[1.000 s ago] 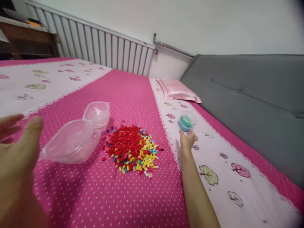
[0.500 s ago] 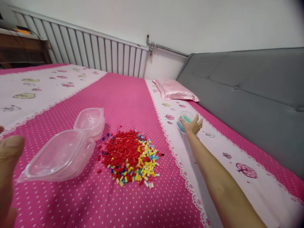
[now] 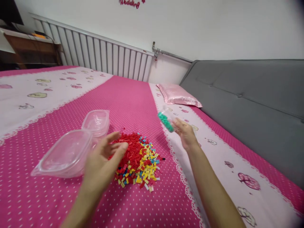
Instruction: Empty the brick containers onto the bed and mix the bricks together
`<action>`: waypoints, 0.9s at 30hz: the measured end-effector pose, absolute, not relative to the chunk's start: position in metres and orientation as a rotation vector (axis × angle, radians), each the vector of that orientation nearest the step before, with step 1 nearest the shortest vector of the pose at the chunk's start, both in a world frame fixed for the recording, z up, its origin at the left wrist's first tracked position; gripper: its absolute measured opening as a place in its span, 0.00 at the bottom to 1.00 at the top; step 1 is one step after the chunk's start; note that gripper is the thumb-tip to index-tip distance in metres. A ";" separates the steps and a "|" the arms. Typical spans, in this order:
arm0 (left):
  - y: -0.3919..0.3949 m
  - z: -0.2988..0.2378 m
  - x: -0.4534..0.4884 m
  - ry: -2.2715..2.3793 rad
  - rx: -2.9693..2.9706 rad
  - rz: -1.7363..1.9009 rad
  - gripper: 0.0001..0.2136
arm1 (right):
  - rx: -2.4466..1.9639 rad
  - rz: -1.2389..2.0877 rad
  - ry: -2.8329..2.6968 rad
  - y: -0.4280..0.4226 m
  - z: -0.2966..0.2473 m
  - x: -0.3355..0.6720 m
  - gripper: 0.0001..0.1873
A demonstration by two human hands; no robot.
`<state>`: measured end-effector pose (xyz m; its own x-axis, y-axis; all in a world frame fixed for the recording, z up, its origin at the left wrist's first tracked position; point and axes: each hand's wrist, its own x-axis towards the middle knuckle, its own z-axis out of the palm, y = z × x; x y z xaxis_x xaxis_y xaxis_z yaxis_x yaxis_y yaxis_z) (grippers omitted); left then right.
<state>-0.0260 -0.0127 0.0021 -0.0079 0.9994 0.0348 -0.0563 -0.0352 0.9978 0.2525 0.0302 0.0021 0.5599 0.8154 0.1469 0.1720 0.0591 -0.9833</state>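
My right hand (image 3: pixel 185 134) holds a small clear container of green pieces (image 3: pixel 166 120), lifted above the bedspread and tilted toward the pile. My left hand (image 3: pixel 103 160) hovers open, fingers spread, over the left edge of a heap of small red, yellow and blue bricks (image 3: pixel 136 158) on the pink dotted bedspread (image 3: pixel 133 98). Just left of the hand lie two clear plastic containers, a large one (image 3: pixel 64 153) nearer and a smaller one (image 3: pixel 96 121) behind it.
A pink satin pillow (image 3: pixel 178 95) lies at the far right of the bed, against a grey padded sofa back (image 3: pixel 249 104). A white radiator (image 3: pixel 95 55) runs along the wall behind. A wooden shelf (image 3: pixel 33 49) stands at far left.
My right hand took hold of the green-filled container and carried it left, toward the brick heap. My left hand swung from the left edge in over the heap.
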 end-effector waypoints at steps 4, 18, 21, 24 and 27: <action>-0.015 -0.003 0.003 0.806 0.900 1.138 0.31 | -1.048 1.108 -1.000 -0.013 0.019 0.170 0.34; 0.002 -0.025 -0.002 0.745 0.878 1.020 0.18 | -0.922 1.526 -1.219 -0.026 -0.019 0.161 0.43; 0.002 -0.025 -0.004 0.745 0.880 0.994 0.18 | -0.882 1.597 -1.178 -0.025 -0.021 0.157 0.42; 0.002 -0.025 -0.004 0.742 0.868 0.982 0.19 | -0.873 1.636 -1.130 -0.024 -0.023 0.153 0.42; 0.002 -0.025 -0.003 0.748 0.863 0.991 0.20 | -0.901 1.623 -1.101 -0.024 -0.025 0.152 0.42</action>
